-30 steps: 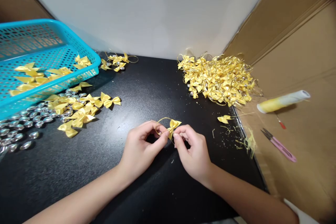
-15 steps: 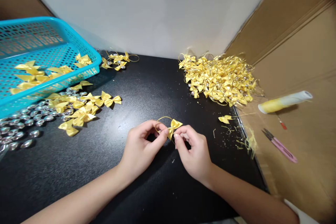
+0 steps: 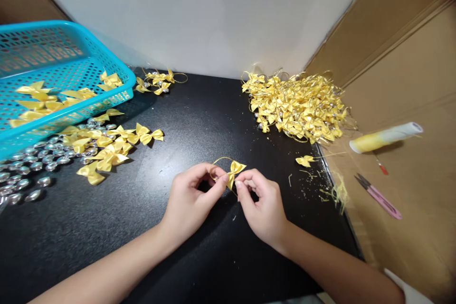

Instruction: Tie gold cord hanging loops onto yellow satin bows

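Above the middle of the black table, my left hand (image 3: 197, 194) pinches a yellow ribbon bow (image 3: 235, 169) between thumb and fingers. A thin gold cord loop (image 3: 223, 157) arches up behind the bow from the left fingers. My right hand (image 3: 261, 202) is closed in a pinch just right of the bow, at a thin cord end that runs down below it. The fingertips hide most of that cord. Another yellow bow (image 3: 305, 161) with a long loose strand lies to the right of my hands.
A blue basket (image 3: 107, 59) holding bows stands at left. Silver beads (image 3: 44, 154) and loose bows (image 3: 110, 152) lie before it. A heap of corded bows (image 3: 297, 107) sits back right. Thread snips (image 3: 379, 197), a thread spool (image 3: 386, 137) and thread scraps (image 3: 338, 193) are at right.
Both hands keep their pinch on the bow and cord, almost still. The whole view has shifted very slightly.
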Demonstrator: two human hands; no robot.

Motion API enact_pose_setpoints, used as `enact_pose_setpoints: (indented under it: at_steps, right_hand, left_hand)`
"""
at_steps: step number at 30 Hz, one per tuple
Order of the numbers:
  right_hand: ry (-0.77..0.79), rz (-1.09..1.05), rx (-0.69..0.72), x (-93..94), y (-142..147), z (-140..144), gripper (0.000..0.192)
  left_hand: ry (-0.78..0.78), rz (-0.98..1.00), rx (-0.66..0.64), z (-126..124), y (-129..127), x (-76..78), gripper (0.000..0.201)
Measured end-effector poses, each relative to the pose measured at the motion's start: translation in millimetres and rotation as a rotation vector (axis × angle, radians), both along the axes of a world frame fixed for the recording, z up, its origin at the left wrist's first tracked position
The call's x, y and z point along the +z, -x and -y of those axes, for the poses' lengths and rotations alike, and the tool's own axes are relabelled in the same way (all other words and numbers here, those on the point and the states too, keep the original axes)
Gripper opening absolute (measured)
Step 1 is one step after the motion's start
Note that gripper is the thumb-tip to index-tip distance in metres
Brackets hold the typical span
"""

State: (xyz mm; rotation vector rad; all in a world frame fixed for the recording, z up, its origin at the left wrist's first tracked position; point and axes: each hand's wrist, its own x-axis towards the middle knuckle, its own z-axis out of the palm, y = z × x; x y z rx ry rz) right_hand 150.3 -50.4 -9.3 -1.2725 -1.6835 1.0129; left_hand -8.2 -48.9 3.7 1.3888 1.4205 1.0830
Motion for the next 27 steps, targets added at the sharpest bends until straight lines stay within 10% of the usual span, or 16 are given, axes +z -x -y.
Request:
enact_pose_setpoints:
  at_steps: [27]
  right_hand:
    - [-0.119,0.057,0.015,0.2,0.2,1.0,0.010]
  left_hand:
    - [-0.297,-0.335,-0.102,-5.3,6.2,0.9,0.008]
